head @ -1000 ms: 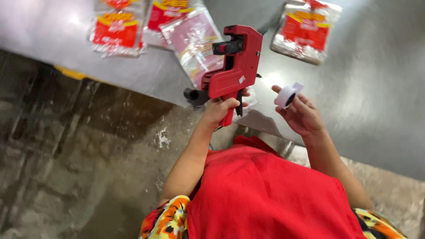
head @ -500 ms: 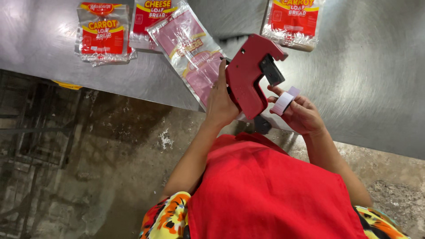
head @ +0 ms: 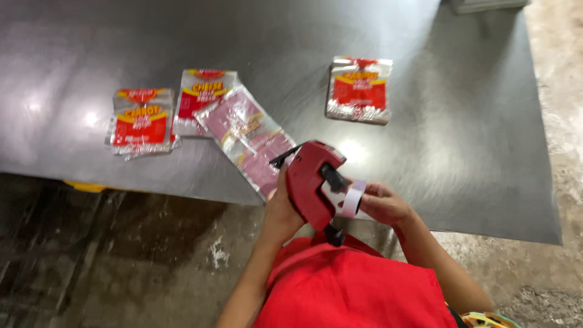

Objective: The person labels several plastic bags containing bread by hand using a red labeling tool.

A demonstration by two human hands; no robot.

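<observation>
A dull grey metal table (head: 425,133) fills the upper two thirds of the frame, its near edge running from the left side down towards the lower right. Below that edge, a dark stained concrete floor (head: 121,255) takes up the lower left. At the bottom centre sits the person's red top (head: 352,285), with both forearms reaching up from it.

On the table lie four flat food packets. A red and yellow packet (head: 142,120) rests at the left, touching or just overlapping a second red packet (head: 200,97) beside it. A clear packet with pink contents (head: 252,140) lies slantwise across the corner of that second one and runs down to the table's near edge. A fourth red and yellow packet (head: 359,89) lies alone, well apart, at upper centre-right.

Just below the middle of the frame, over the table's near edge, the left hand (head: 282,209) is clamped around the handle of a red label gun (head: 313,182), which is held tilted with its black parts towards the right. The right hand (head: 382,203) is just beside the gun, its fingers closed on a small white strip of labels (head: 351,200) that seems to run into the gun's side, though blur makes the join hard to read.
</observation>
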